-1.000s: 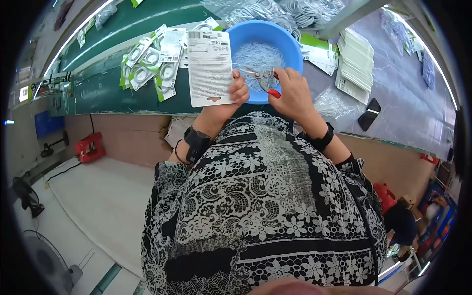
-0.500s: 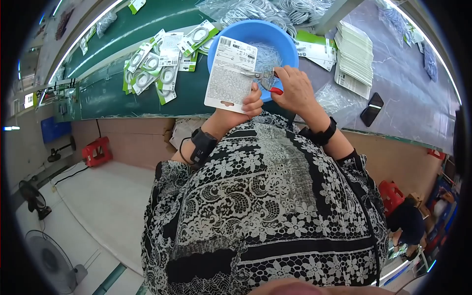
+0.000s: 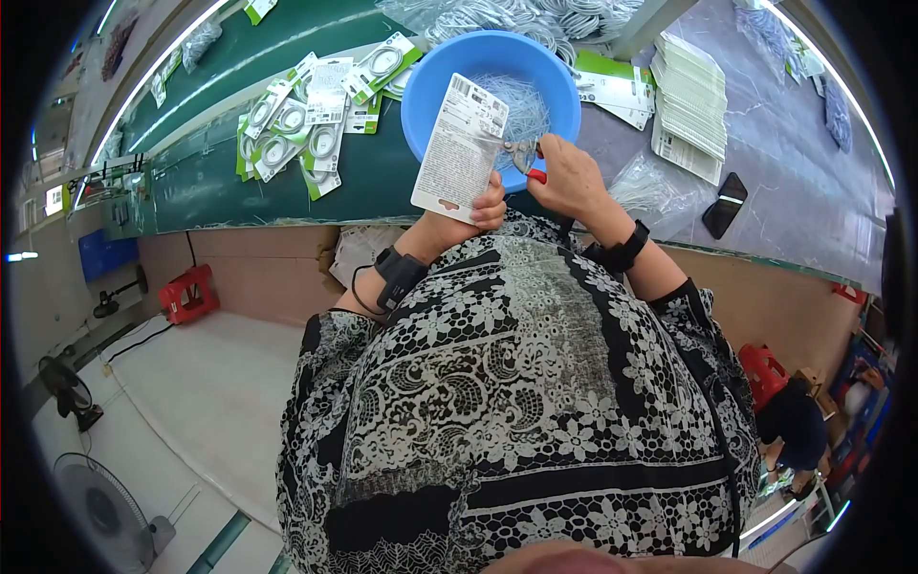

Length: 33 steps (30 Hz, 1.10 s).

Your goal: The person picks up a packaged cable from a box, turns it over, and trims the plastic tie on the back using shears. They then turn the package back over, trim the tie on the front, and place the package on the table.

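Observation:
My left hand (image 3: pixel 475 212) grips a white printed card (image 3: pixel 457 148) by its lower right edge, tilted over the near left rim of a blue basin (image 3: pixel 565 72). In my right hand (image 3: pixel 571 179) are pliers with red handles (image 3: pixel 536 176), their metal jaws at the right edge of the card. Thin clear strips (image 3: pixel 521 110) lie in the basin behind the tool. Whether the jaws hold anything is too small to tell.
Packaged white cables (image 3: pixel 290 124) lie left of the basin, coiled cables (image 3: pixel 478 17) behind it. On the right are stacked cards (image 3: pixel 690 105), a plastic bag (image 3: pixel 653 191) and a phone (image 3: pixel 724 207). A person (image 3: pixel 796 426) is at the lower right.
The card has tilted further to the right, its lower end shifting slightly right. The plier handles are closer together, with less of the red showing.

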Motion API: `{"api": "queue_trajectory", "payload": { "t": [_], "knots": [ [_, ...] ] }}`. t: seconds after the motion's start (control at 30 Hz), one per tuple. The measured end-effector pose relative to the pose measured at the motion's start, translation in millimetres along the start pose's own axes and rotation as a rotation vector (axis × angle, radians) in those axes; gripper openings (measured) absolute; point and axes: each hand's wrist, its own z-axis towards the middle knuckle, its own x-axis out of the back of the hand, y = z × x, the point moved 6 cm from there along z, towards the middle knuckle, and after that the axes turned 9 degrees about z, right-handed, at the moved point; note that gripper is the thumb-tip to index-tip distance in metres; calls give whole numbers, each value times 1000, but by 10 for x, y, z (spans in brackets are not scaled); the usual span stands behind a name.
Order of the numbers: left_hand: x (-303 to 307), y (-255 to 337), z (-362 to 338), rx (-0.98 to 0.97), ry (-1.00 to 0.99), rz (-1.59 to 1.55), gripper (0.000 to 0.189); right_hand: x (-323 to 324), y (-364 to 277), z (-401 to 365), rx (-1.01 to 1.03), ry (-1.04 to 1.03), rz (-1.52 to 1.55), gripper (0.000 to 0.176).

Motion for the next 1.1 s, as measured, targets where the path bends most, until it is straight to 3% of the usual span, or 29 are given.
{"api": "queue_trajectory", "payload": {
  "t": [0.07,0.23,0.37,0.77,0.87,1.1],
  "knots": [
    [-34,-7,3,3,-15,4,44,104,-30,38,36,134,-26,33],
    [-81,-7,-14,3,-37,14,45,140,-75,144,37,177,-67,33],
    [-89,-8,-24,16,-37,33,47,132,-96,187,72,155,-93,33],
    [-3,-33,-40,68,20,-62,48,-77,130,121,-130,-64,-84,33],
    [0,-27,-46,71,42,-89,47,26,-107,64,199,71,-71,33],
    [-78,-31,-9,71,-49,-6,47,20,-288,171,184,65,-29,34]
  ]
}}
